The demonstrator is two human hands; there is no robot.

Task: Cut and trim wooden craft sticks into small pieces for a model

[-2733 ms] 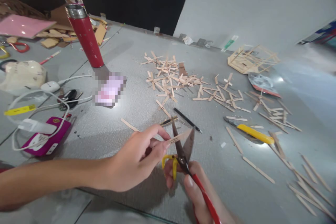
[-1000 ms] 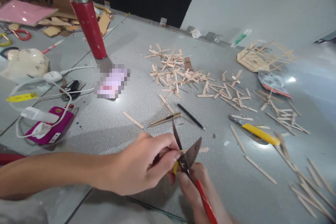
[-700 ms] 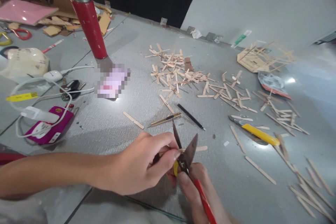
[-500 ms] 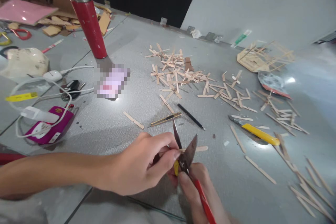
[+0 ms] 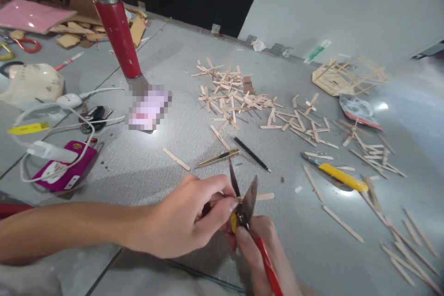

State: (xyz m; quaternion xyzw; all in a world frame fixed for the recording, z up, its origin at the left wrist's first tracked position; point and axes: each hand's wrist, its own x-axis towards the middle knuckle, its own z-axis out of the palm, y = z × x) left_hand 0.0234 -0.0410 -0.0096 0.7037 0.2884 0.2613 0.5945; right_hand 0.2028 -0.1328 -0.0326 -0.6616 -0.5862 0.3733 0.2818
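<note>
My left hand (image 5: 187,215) pinches a thin wooden craft stick (image 5: 262,197) between thumb and forefinger, holding it level above the grey table. My right hand (image 5: 263,254) grips scissors (image 5: 244,199) with a red and a yellow handle. Their dark blades stand partly apart around the stick, close to my left fingertips. The stick's free end juts out to the right of the blades.
Several loose sticks (image 5: 236,97) lie scattered across the middle and right. A yellow utility knife (image 5: 342,176), a black pen (image 5: 251,153), a stick-built frame (image 5: 347,76), a red flask (image 5: 116,27), a magenta box with white cable (image 5: 65,171) and keys (image 5: 92,118) sit around.
The stick dropped from tilted up to level between the blades. The scissor blades have narrowed around it over the last second. My view moved slightly closer.
</note>
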